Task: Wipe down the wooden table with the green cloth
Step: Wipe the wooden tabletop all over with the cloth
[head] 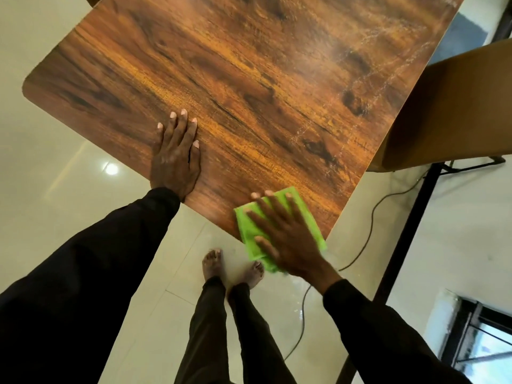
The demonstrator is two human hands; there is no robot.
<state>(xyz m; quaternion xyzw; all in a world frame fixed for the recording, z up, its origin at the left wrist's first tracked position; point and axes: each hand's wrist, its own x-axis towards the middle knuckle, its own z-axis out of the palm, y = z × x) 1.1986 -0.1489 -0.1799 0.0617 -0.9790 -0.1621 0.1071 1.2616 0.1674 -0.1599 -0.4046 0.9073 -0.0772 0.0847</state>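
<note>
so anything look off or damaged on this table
Whitish scuffs or streaks mark the right side of the wooden table; wear or residue, I cannot tell. The green cloth under the right hand overhangs the near corner. A cable trails across the floor near the bare feet.

My wooden table (249, 79) has a warm brown grain. The streaks run from golden orange to nearly black, with dark knot blotches and some pale whitish scuffs over on the far right. The green cloth (307, 217) is bright lime, totally plain, no print. My sleeves (83, 259) and trousers (207, 328) are solid black. The floor tiles (55, 176) are glossy cream with thin pale grout lines. The box (448, 112) is plain tan cardboard, and the cable (370, 223) and the metal leg (410, 225) are both black.
</note>
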